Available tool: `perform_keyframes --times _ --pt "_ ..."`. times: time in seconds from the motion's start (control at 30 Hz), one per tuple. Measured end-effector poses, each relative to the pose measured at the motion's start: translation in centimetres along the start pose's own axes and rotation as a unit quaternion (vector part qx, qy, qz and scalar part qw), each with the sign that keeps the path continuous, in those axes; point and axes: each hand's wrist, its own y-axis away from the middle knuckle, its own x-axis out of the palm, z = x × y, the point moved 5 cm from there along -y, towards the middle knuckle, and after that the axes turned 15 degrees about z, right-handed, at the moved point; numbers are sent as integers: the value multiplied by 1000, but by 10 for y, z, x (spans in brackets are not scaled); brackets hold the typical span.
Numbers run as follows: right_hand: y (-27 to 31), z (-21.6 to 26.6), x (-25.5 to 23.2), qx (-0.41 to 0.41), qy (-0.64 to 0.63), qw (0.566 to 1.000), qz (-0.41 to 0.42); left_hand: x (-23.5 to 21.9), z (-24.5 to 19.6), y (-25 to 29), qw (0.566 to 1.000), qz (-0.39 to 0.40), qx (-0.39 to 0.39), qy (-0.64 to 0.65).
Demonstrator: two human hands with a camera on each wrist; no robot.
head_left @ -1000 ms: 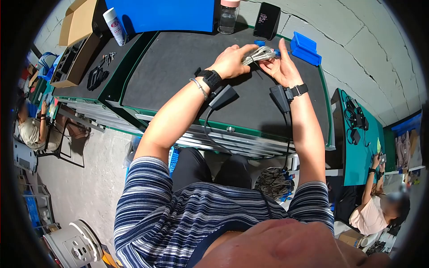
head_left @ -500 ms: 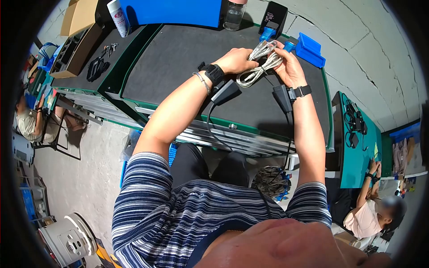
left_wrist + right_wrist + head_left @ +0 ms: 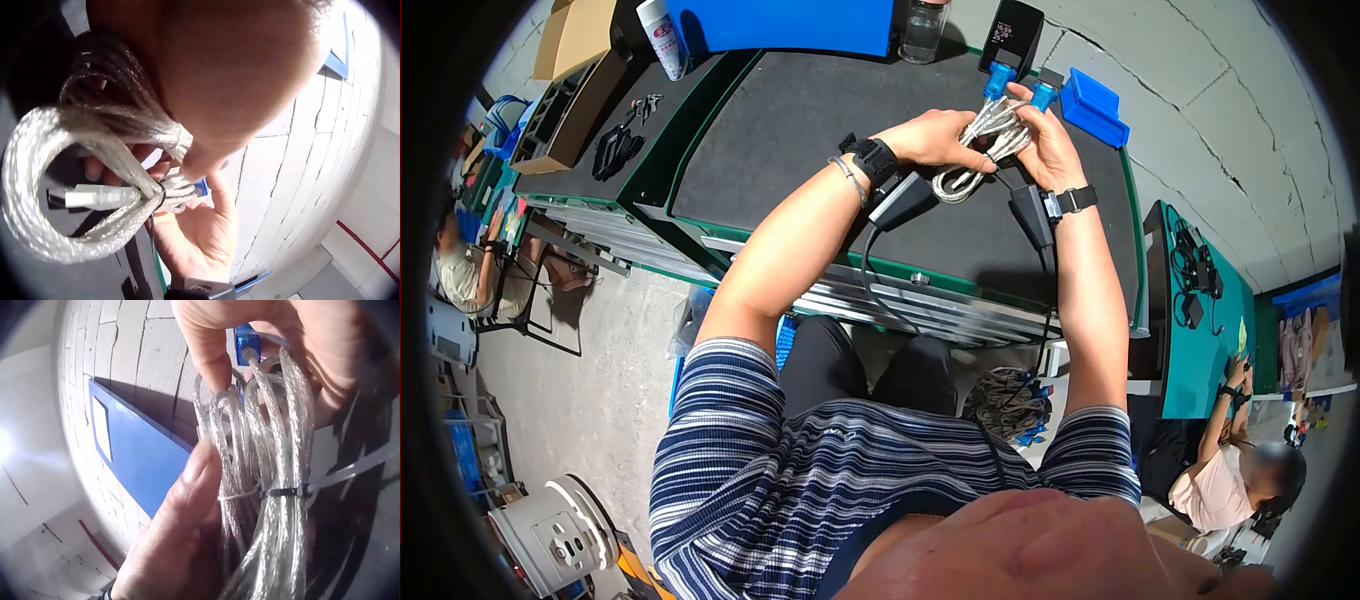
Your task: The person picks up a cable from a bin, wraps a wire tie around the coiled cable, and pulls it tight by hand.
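Note:
Two coiled cables in clear, silver-braided jackets are between my hands above the dark mat. One coil [image 3: 28,187] hangs in a loop in the left wrist view, bound by a thin black tie, with a clear-bodied plug [image 3: 103,196] inside it. The other coil [image 3: 103,103] lies behind it. My left hand [image 3: 943,138] pinches the bundle from the left with thumb and fingers. Opposite, my right hand [image 3: 1052,152] holds the bundle near its top, fingers behind the strands. Two blue connectors [image 3: 1000,80] with dark ends point away from me above the fingers.
A blue bin [image 3: 1093,108], a phone-like device [image 3: 1012,38] and a bottle [image 3: 922,32] line the far edge. Black clips [image 3: 618,158] and a spray can [image 3: 662,38] are on the left. More coiled cables [image 3: 1005,402] hang below, on the right. Two other people sit at benches.
The cables came up and towards me, turning so the blue connectors show on top. Both hands shifted slightly right in view; my left thumb moved further across the coils.

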Motion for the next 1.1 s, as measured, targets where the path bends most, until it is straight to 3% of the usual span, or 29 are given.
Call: perform_keyframes --times 0.2,0.3,0.37,0.43,0.5,0.63,0.73,0.83,1.03,1.1 --pt "0 1 1 -22 -27 999 0 0 -3 0 1000 -1 19 5" --pt "1 5 9 -41 -30 999 4 4 1 -4 992 17 33 119" --pt "0 8 8 -56 -49 997 20 11 4 -7 961 57 62 263" --pt "0 9 8 -71 -68 995 36 12 4 -7 959 64 61 268" --pt "0 13 16 -93 -84 990 64 19 6 -10 940 124 53 314" --pt "3 20 29 -84 -75 993 42 18 6 -8 941 119 46 313" --pt "1 21 22 -70 -17 996 55 3 0 -2 981 3 25 195" --pt "2 18 29 -60 18 997 45 -4 -2 1 994 -46 -10 94" --pt "6 13 41 -41 61 997 31 -1 -18 8 994 -93 50 5" --pt "9 17 55 -70 60 995 45 0 -22 10 987 -133 60 -68"
